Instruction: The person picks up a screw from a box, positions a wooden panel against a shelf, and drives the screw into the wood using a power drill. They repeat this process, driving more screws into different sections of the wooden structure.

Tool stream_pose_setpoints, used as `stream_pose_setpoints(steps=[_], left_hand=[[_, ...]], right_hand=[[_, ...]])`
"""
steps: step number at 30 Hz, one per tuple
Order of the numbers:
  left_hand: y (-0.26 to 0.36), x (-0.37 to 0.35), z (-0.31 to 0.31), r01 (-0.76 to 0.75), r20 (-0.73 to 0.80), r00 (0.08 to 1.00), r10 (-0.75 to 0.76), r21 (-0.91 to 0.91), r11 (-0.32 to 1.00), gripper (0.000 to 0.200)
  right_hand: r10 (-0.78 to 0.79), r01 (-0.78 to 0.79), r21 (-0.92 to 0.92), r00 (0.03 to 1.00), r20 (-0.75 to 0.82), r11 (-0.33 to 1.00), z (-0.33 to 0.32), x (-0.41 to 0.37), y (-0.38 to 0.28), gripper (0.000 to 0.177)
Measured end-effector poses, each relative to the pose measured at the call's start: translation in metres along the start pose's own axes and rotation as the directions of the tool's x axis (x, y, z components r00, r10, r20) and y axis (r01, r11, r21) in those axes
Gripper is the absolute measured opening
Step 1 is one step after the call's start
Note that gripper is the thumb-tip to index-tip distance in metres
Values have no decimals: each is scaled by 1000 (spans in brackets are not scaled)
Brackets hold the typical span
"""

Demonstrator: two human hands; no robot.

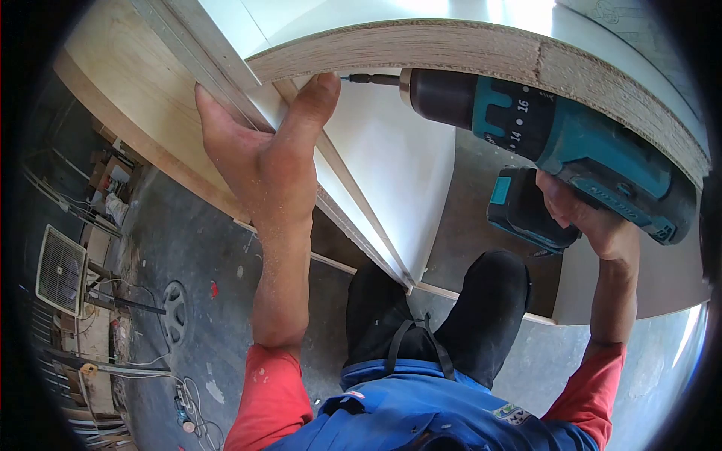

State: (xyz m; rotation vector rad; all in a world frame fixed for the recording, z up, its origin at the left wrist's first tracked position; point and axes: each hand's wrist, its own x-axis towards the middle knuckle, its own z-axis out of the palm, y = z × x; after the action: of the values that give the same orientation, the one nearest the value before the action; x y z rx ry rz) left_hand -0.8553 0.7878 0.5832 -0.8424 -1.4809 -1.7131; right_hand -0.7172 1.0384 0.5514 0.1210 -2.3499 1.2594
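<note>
My right hand (583, 214) is wrapped around the handle of a teal and black cordless drill (609, 146), its battery (526, 214) hanging below. A thin driver bit (372, 79) points left from the chuck, just under the curved raw edge of a wooden panel (406, 46). My left hand (274, 146) grips a narrow upright board (214, 68), with the thumb raised close to the bit's tip. The thumb overlaps the spot where the bit ends, and some of the fingers are behind the board. Pale dust covers the left wrist.
A curved wooden panel (128, 98) spans the upper left, and a white inner panel (398, 150) slopes down between my arms. My legs (481, 308) are under the frame. On the left are a box fan (60, 270), a grey wheel (174, 316) and loose cables (192, 398) on the concrete floor.
</note>
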Motion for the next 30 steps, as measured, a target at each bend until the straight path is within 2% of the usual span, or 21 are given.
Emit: stream_pose_setpoints(steps=[3, 5, 9, 10, 12, 13, 15, 16, 17, 18, 20, 21, 23, 25, 27, 28, 30], left_hand=[[1, 0, 0, 3, 3, 1000, -3, -18, 1000, 65], [4, -1, -2, 47, 40, 998, -47, -20, 999, 77], [-1, -1, -4, 58, 50, 997, -55, -49, 997, 78], [-2, 0, -3, 25, 46, 999, -23, -30, 999, 72], [-5, 0, -4, -9, 40, 999, 10, -12, 1000, 67], [-6, 0, -6, -23, 59, 998, 22, 11, 1000, 67], [-2, -1, -8, -43, 70, 997, 41, 30, 999, 68], [5, -7, -10, 69, 84, 994, -74, 63, 996, 67], [9, -12, -11, 178, 92, 978, -187, 97, 979, 66], [5, -18, -12, 170, 82, 981, -178, 93, 981, 66], [-6, -28, -12, 42, 109, 992, -64, 196, 980, 63], [-10, -29, -11, 37, 104, 993, -58, 196, 980, 63], [-9, -29, -8, 97, 65, 993, -101, 64, 993, 61], [-11, -29, -10, 80, 70, 994, -86, 73, 994, 61], [-12, -28, -10, 55, 83, 995, -61, 73, 996, 60], [-10, -29, -9, 72, 74, 994, -76, 53, 996, 60], [-10, -28, -8, 87, 66, 994, -89, 27, 996, 60]], right_hand=[[-22, 22, 38, 1000, -10, 999, 5, 2, 1, 21], [-22, 23, 60, 1000, -10, 998, 9, 3, 2, 19], [-79, 84, 102, 996, -48, 991, 18, 4, 4, 17], [-83, 87, 101, 995, -48, 991, 15, 4, 4, 17], [61, -64, 52, 997, 46, 997, 5, 2, 3, 36], [57, -60, 50, 997, 47, 997, 3, 2, 1, 36], [-81, 79, 30, 995, 65, 996, -3, 2, -3, 38], [-90, 88, 22, 994, 68, 996, -4, 2, -3, 38], [-23, 20, 71, 999, 44, 997, -2, 2, 0, 39], [44, -46, 123, 999, 23, 991, 0, 3, 4, 39], [-6, 10, 149, 1000, -25, 989, 10, 4, 11, 36], [-41, 53, 175, 997, -72, 983, 13, 5, 13, 36], [-50, 60, 150, 997, -66, 987, 14, 4, 15, 35], [-55, 62, 128, 997, -60, 990, 14, 5, 12, 34], [44, -56, 254, 998, 50, 966, 11, 7, 2, 32], [43, -54, 253, 998, 47, 966, 13, 4, 3, 32], [-21, 41, 183, 994, -108, 982, 18, -1, 7, 31]])
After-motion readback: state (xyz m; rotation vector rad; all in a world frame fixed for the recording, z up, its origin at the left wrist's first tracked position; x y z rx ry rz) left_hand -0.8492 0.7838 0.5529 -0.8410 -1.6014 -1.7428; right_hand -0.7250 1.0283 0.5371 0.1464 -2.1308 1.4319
